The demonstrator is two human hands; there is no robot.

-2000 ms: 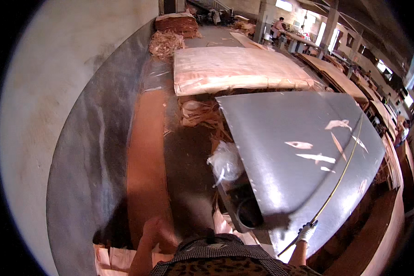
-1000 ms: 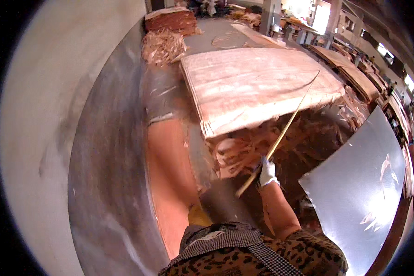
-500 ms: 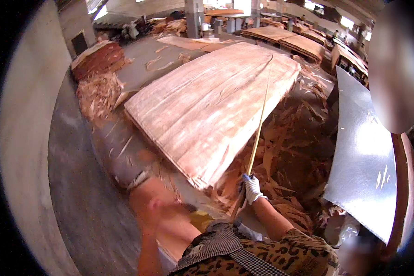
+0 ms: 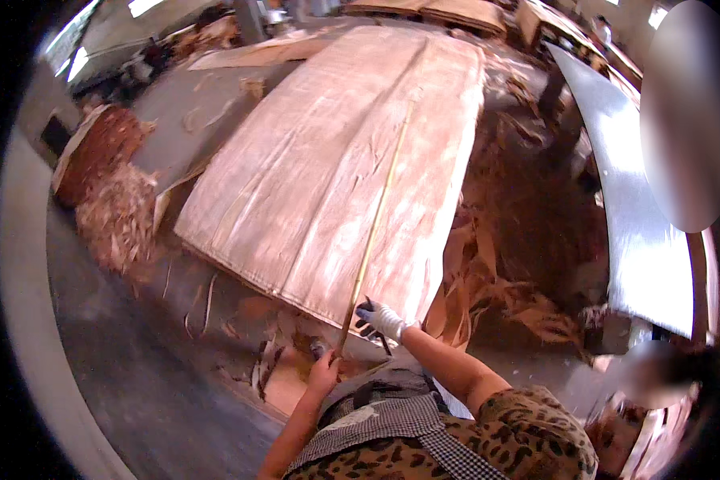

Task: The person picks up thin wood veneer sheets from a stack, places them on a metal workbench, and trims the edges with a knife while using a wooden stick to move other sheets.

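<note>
A long, thin, yellowish wooden stick (image 4: 376, 212) lies lengthwise over a large stack of pale wood veneer sheets (image 4: 264, 184). My bare left hand (image 4: 323, 374) is closed around its near end, just off the stack's front edge. Close beside the stick, over that edge, is my right hand (image 4: 384, 320) in a white glove with dark fingers. It is closed on a dark slim tool (image 4: 387, 344) that points down toward my apron; its exact kind is unclear. Whether the right fingers also touch the stick, I cannot tell.
Torn veneer strips (image 4: 464, 280) litter the floor right of the stack. A reddish bundle and scrap heap (image 4: 116, 208) stand at the left. A shiny metal-like sheet (image 4: 640, 216) rises on the right, with a person (image 4: 656, 392) near its lower end. More veneer stacks (image 4: 464, 14) lie behind.
The stick has swung left onto the veneer stack. My left hand has come up from the lower left and taken its near end. My right hand has moved left and slid off its earlier grip.
</note>
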